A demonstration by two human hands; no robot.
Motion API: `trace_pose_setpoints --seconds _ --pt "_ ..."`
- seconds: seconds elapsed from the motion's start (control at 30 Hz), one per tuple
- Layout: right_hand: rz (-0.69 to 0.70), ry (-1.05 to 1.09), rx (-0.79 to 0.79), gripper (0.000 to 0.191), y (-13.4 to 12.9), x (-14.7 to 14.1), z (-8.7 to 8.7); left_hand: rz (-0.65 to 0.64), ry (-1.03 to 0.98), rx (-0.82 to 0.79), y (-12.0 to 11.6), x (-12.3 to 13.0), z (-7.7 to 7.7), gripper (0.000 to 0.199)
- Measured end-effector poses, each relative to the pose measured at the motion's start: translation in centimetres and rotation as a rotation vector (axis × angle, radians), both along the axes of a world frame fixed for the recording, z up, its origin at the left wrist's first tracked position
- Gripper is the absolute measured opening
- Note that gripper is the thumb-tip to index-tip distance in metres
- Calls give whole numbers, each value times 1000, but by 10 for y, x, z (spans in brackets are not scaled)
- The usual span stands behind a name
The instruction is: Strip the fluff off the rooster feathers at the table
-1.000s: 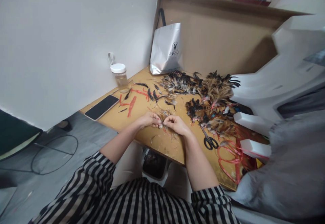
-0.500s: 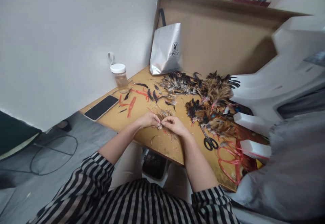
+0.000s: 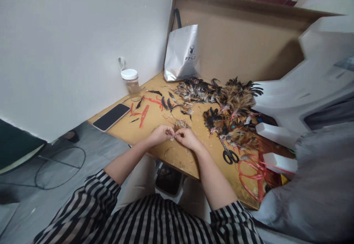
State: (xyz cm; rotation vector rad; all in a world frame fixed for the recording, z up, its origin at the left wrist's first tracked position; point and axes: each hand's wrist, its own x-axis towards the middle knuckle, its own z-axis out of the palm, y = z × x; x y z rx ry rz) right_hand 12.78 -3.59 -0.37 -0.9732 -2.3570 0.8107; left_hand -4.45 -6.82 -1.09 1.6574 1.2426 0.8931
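Near the table's front edge, my left hand [image 3: 162,134] and my right hand [image 3: 187,138] meet with fingertips almost touching. A small bundle of brown feathers [image 3: 181,124] fans out just beyond them, its pale quill ends at my fingers. My left thumb and forefinger are closed on the quill ends. The right thumb and forefinger pinch close beside them; what lies between is too small to make out. To the right are larger piles of black and brown feathers [image 3: 235,98], black-handled scissors [image 3: 230,157] and loops of red plastic ribbon [image 3: 258,179].
On the left of the table [image 3: 132,135] lie a phone [image 3: 111,117] and red ribbon scraps [image 3: 143,115], with a lidded drink jar [image 3: 132,85] behind. A silver bag [image 3: 181,54] leans against the back board. A grey-clothed part of a person [image 3: 312,185] borders the right side.
My fingertips have shifted slightly at the quill ends, and both forearms have moved a little. The view has shifted slightly; the things on the table lie as before.
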Motion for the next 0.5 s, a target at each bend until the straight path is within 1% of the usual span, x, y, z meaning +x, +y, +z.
trace_pose_setpoints --seconds 0.13,0.27,0.37,0.5 --pt "-18 -16 49 12 0 -1 0 43 265 203 -3 -2 -3 12" --pt "-43 -35 44 13 -1 -2 0 30 420 415 -6 -1 -2 16" --pt "-62 -56 30 14 -1 -2 -1 11 504 512 -7 -1 -3 17" --pt "-75 -69 4 13 -1 -2 -4 19 605 592 -8 -1 -5 16"
